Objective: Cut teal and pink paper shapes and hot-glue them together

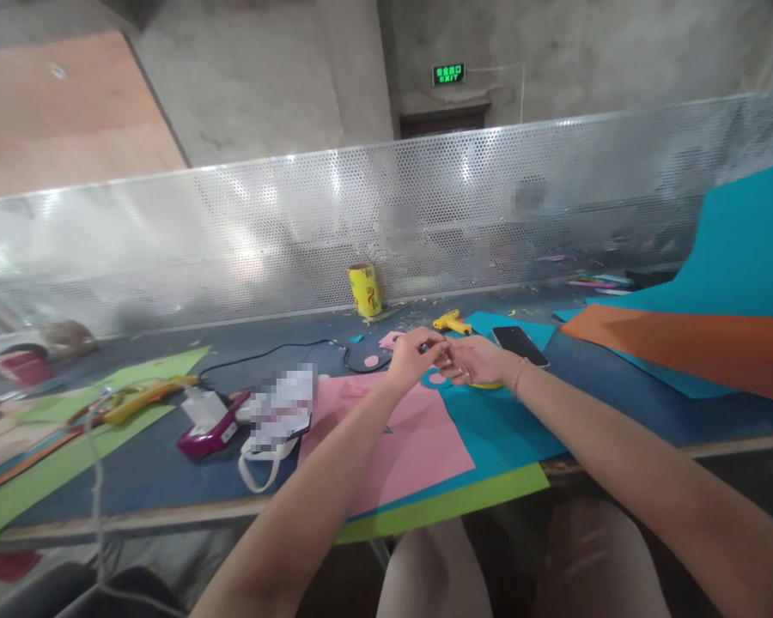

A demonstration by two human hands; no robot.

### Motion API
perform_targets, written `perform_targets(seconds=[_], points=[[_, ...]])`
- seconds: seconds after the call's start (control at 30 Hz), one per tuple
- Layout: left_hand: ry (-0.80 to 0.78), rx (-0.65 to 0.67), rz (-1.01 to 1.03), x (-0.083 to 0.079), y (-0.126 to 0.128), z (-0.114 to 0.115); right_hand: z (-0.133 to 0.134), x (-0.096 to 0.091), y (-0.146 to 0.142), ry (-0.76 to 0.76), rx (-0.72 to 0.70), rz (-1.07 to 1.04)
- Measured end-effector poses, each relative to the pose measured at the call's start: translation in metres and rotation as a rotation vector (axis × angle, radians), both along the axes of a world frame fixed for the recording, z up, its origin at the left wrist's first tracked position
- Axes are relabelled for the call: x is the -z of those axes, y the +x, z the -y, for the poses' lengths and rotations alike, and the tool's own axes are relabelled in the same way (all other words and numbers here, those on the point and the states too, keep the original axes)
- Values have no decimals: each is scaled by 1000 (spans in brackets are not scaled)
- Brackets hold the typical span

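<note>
Scrap, tiny and too blurred for us to name better, sits where our fingertips meet, over the far edge of the pink sheet. Our left hand pinches it from the left, fingers curled; our right hand reaches it from the right, fingers extended, and whether it grips we cannot tell. Both hands are equally near, and the long axis is unreadable. A blue ring lies just beneath, the glue gun and phone beyond
</note>
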State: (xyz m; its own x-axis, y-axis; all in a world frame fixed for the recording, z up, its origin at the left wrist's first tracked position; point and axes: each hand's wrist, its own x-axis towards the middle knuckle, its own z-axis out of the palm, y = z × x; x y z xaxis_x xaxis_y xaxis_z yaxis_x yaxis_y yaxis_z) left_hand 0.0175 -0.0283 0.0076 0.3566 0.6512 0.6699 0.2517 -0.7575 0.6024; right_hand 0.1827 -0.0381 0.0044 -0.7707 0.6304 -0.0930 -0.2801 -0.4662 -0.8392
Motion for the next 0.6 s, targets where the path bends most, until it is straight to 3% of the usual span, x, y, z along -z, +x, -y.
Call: perform_targets(seconds=[0.23,0.6], points=[[-77,164,-30,2,-5,-9,-1,1,3,-8,-96,59],[-198,203,-17,-8,-8,2,3,-4,3,-55,-140,154]])
